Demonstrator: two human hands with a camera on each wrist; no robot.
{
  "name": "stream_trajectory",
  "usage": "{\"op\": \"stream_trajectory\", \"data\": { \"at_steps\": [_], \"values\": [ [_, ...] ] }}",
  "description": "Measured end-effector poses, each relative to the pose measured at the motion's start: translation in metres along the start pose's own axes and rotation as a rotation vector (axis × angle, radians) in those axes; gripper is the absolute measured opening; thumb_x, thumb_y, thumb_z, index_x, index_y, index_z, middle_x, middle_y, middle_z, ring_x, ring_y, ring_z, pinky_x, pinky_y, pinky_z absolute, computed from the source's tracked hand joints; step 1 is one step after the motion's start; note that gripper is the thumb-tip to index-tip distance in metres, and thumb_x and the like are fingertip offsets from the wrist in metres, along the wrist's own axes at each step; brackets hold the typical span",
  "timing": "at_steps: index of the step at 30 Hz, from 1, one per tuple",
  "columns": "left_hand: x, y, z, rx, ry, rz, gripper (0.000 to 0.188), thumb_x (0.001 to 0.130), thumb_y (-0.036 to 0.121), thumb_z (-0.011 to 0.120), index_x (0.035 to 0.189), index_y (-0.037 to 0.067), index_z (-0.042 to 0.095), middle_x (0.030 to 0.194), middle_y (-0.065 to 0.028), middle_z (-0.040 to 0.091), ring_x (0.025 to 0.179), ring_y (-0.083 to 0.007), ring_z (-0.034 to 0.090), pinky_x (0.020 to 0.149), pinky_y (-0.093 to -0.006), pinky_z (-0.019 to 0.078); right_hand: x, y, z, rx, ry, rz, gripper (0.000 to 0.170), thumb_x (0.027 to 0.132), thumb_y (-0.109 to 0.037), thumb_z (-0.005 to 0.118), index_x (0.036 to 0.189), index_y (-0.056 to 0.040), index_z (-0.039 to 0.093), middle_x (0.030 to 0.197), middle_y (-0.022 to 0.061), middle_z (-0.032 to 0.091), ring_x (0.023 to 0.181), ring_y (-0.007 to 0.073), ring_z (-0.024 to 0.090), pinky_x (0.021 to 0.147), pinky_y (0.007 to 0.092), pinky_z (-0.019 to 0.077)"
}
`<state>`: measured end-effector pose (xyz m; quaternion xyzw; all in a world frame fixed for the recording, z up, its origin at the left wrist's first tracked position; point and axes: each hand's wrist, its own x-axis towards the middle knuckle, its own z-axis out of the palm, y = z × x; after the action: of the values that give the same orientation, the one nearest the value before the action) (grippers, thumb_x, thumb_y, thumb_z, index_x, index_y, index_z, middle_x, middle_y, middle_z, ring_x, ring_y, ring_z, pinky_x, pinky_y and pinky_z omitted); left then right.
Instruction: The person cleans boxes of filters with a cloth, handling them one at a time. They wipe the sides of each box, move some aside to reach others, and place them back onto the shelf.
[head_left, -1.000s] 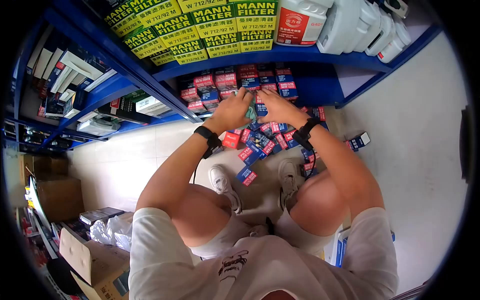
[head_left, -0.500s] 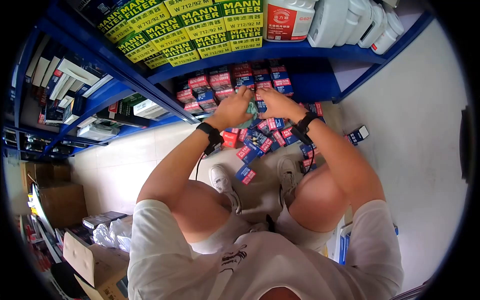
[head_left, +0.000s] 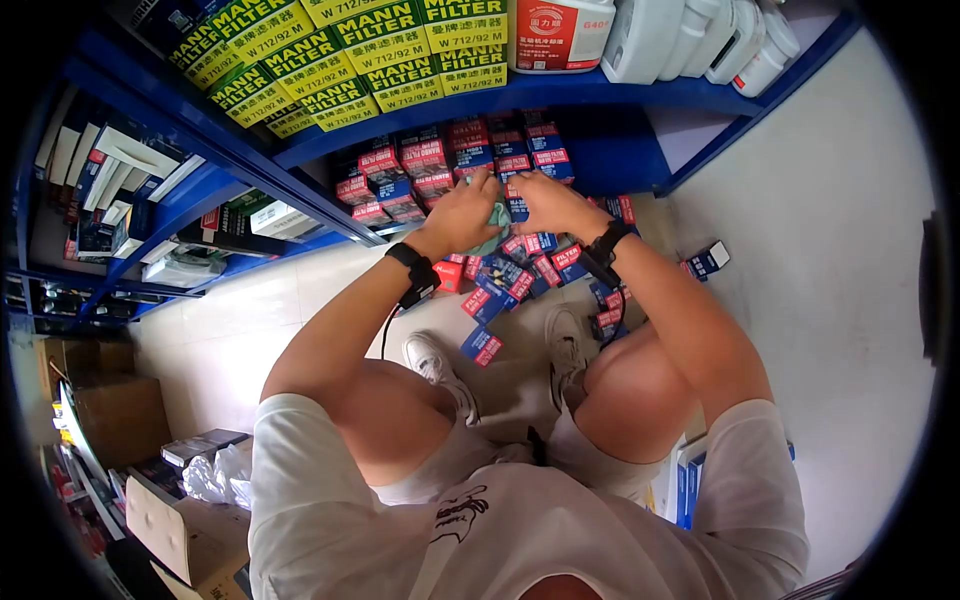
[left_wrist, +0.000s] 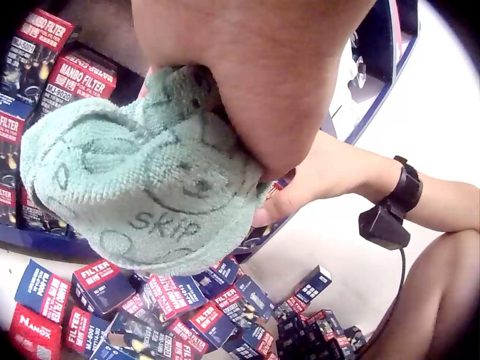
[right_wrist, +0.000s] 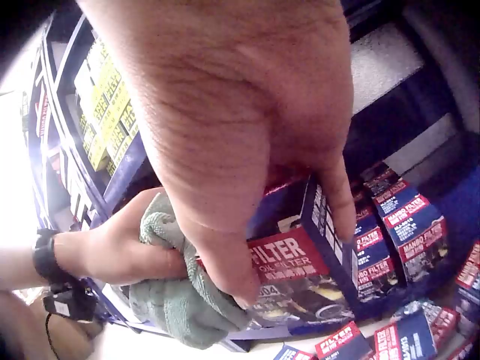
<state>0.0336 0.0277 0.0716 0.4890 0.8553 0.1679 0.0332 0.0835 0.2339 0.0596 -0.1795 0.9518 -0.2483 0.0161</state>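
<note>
My left hand (head_left: 462, 216) grips a light green terry cloth (left_wrist: 161, 195), which hangs in folds below the fingers and shows the printed word "skip". Just to its right, my right hand (head_left: 548, 205) holds a red and blue oil filter box (right_wrist: 289, 262), thumb on its front face and a finger along its side. In the right wrist view the cloth presses close against the left end of this box. Behind both hands, stacked filter boxes (head_left: 422, 160) fill part of the bottom shelf.
Many loose filter boxes (head_left: 500, 285) lie on the floor between the shelf and my shoes (head_left: 432, 360). Yellow-green filter boxes (head_left: 385, 55) and white jugs (head_left: 640, 40) stand on the blue shelf (head_left: 560, 95) above. An open carton (head_left: 190, 520) sits at lower left.
The head view has shifted slightly, so the shelves sit farther left and higher. Both hands stay close together at the shelf front, the cloth still in the left and the box in the right.
</note>
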Motion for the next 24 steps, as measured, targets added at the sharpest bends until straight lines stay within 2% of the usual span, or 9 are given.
{"op": "stream_trajectory", "data": {
  "at_steps": [4,6,7,10,13,15,18,20,24],
  "values": [
    [0.005,-0.003,0.0,0.0,-0.036,-0.016,0.059,0.074,0.019,0.078,0.12,-0.001,0.046,0.123,-0.0223,0.05,0.1,-0.0448,0.062,0.086,-0.0521,0.0529,0.0,-0.007,-0.009,0.012,0.037,-0.035,0.061,0.062,-0.027,0.087,0.104,0.007,0.059,0.101,0.0276,0.066,0.099,0.0443,0.064,0.089,0.047,0.052],
    [0.005,-0.009,0.002,0.011,-0.041,-0.06,0.062,0.074,0.02,0.078,0.122,-0.002,0.046,0.125,-0.0227,0.05,0.101,-0.045,0.062,0.086,-0.0515,0.0532,0.001,-0.018,-0.018,0.031,-0.146,0.063,0.07,0.065,-0.029,0.086,0.117,0.0069,0.056,0.112,0.0256,0.063,0.111,0.0407,0.058,0.097,0.0442,0.0482],
    [0.004,-0.012,0.003,0.006,-0.043,-0.062,0.062,0.074,0.02,0.078,0.122,-0.002,0.046,0.125,-0.0227,0.05,0.101,-0.045,0.062,0.086,-0.0515,0.0532,0.001,-0.015,-0.014,0.033,-0.151,0.065,0.07,0.065,-0.029,0.086,0.117,0.0069,0.056,0.112,0.0256,0.063,0.111,0.0407,0.058,0.097,0.0442,0.0482],
    [0.002,-0.008,0.003,0.054,-0.037,-0.051,0.064,0.073,0.02,0.078,0.124,-0.002,0.045,0.127,-0.0227,0.05,0.102,-0.0451,0.062,0.087,-0.0514,0.0535,-0.002,-0.012,-0.009,0.028,-0.049,-0.038,0.07,0.065,-0.029,0.087,0.117,0.0065,0.057,0.112,0.0252,0.064,0.109,0.0417,0.059,0.096,0.0446,0.0484],
    [0.003,0.008,-0.005,0.042,-0.069,0.012,0.064,0.073,0.02,0.078,0.124,-0.002,0.045,0.125,-0.0224,0.051,0.101,-0.0449,0.062,0.087,-0.0517,0.0535,-0.004,-0.006,-0.014,0.009,-0.023,0.011,0.064,0.062,-0.026,0.087,0.107,0.0087,0.059,0.102,0.0292,0.065,0.102,0.0436,0.063,0.09,0.0466,0.0516],
    [0.008,0.015,-0.015,0.048,-0.077,0.016,0.063,0.073,0.02,0.078,0.123,-0.002,0.046,0.123,-0.0222,0.051,0.1,-0.0447,0.062,0.086,-0.0518,0.0535,-0.007,-0.002,-0.013,0.001,0.003,0.055,0.063,0.062,-0.025,0.087,0.107,0.008,0.058,0.103,0.0288,0.065,0.102,0.0434,0.063,0.09,0.0462,0.0518],
    [0.011,0.01,-0.016,0.044,-0.061,-0.004,0.061,0.072,0.02,0.078,0.121,-0.001,0.047,0.12,-0.0216,0.052,0.098,-0.0442,0.062,0.085,-0.0519,0.0538,-0.005,0.0,-0.013,0.014,0.055,-0.01,0.064,0.062,-0.026,0.087,0.109,0.0079,0.057,0.104,0.0285,0.065,0.103,0.0438,0.062,0.092,0.046,0.0509],
    [0.011,0.003,-0.013,0.04,-0.043,-0.022,0.06,0.072,0.02,0.078,0.12,-0.001,0.047,0.118,-0.0213,0.052,0.097,-0.044,0.063,0.084,-0.0519,0.0541,-0.004,-0.007,-0.02,0.02,-0.025,0.015,0.077,0.065,-0.029,0.087,0.125,0.0074,0.054,0.122,0.0276,0.061,0.118,0.0413,0.056,0.102,0.0436,0.0462],
    [0.009,-0.002,-0.003,0.06,-0.023,-0.022,0.059,0.072,0.02,0.078,0.119,0.0,0.048,0.116,-0.0208,0.052,0.096,-0.0434,0.063,0.082,-0.0513,0.055,-0.008,-0.01,-0.018,-0.008,0.0,-0.02,0.079,0.066,-0.03,0.087,0.126,0.0077,0.053,0.125,0.0276,0.06,0.12,0.0407,0.055,0.104,0.0428,0.0452]
  ]
}}
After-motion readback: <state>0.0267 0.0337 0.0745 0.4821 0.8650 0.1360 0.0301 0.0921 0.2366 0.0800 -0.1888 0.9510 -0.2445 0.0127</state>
